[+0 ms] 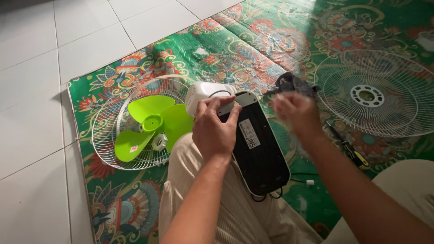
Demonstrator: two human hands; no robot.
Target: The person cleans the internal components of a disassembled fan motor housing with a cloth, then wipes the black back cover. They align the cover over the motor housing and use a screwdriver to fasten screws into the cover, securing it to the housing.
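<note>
My left hand [215, 127] grips the top edge of a fan base [260, 156], a black underside with a white rim and a white label, resting tilted on my lap. The white motor housing [202, 93] lies just beyond that hand. My right hand [296, 110] is blurred, held above the mat right of the base, closed on a dark grey cloth [294, 84]. A lime green fan blade [151, 124] sits in a white wire grille [135, 124] to the left.
A second white wire grille [377, 92] lies at the right on the green patterned mat [253, 49]. A screwdriver with a yellow and black handle [348, 148] lies by my right forearm. A black cord [298, 177] trails from the base. White floor tiles [40, 90] lie to the left.
</note>
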